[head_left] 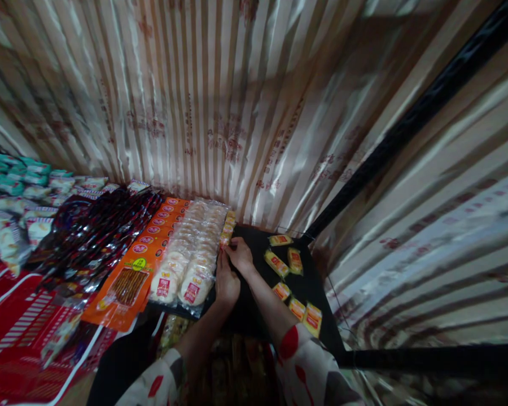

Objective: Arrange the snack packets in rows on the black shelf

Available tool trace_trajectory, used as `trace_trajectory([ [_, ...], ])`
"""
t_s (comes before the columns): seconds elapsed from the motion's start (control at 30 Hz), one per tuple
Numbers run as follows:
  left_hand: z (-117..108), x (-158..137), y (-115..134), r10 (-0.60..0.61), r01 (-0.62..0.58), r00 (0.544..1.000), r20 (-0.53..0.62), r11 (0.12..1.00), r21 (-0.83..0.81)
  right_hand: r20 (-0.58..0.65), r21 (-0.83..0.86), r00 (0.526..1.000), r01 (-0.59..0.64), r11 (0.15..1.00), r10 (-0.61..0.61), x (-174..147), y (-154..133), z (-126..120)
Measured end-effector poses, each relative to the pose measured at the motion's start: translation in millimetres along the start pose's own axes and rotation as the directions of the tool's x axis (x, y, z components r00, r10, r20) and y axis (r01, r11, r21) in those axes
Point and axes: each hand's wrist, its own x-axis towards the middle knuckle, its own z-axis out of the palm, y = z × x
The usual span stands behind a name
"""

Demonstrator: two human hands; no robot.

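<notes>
A narrow row of small yellow snack packets (227,225) stands along the right side of the clear-wrapped round rice crackers (192,248). At the near end of this row, my left hand (227,283) and my right hand (240,256) meet, fingertips closed on a small yellow packet that they mostly cover. My left fingers point away from me, beside the crackers. From the right, my right hand reaches in with bent fingers. Several loose yellow packets (295,261) lie scattered on the black shelf (254,299) to the right of my hands.
Left of the crackers are orange stick-snack bags (129,270), dark shiny packets (101,231), and white and teal bags (17,175). A red basket (21,321) sits at lower left. A black post (389,141) rises at the right corner, before a striped plastic sheet (220,96).
</notes>
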Motion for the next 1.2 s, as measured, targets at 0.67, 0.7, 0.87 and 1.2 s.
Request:
trace_trajectory([
  [0.67,-4.6,-41.3,23.9,-0.048,0.046,0.995,0.09,0.999,0.023,-0.051,-0.6,0.999,-0.022,0.8,-0.01,-44.4,61.6,-111.8],
  [0.7,-3.8,-45.8,26.0,-0.059,0.057,0.993,0.099,0.998,0.02,-0.003,-0.617,1.0,-0.013,0.787,0.015,-44.7,63.8,-115.6],
  [0.87,-6.0,-60.0,32.1,-0.067,0.065,0.989,0.129,0.998,0.016,0.195,-0.574,0.973,0.213,0.791,-0.121,-50.7,51.4,-117.5],
  [1.2,-25.6,-60.5,18.9,0.011,-0.011,1.0,-0.018,1.0,-0.022,0.27,-0.247,0.79,0.61,0.753,-0.551,-88.8,9.0,-83.8],
])
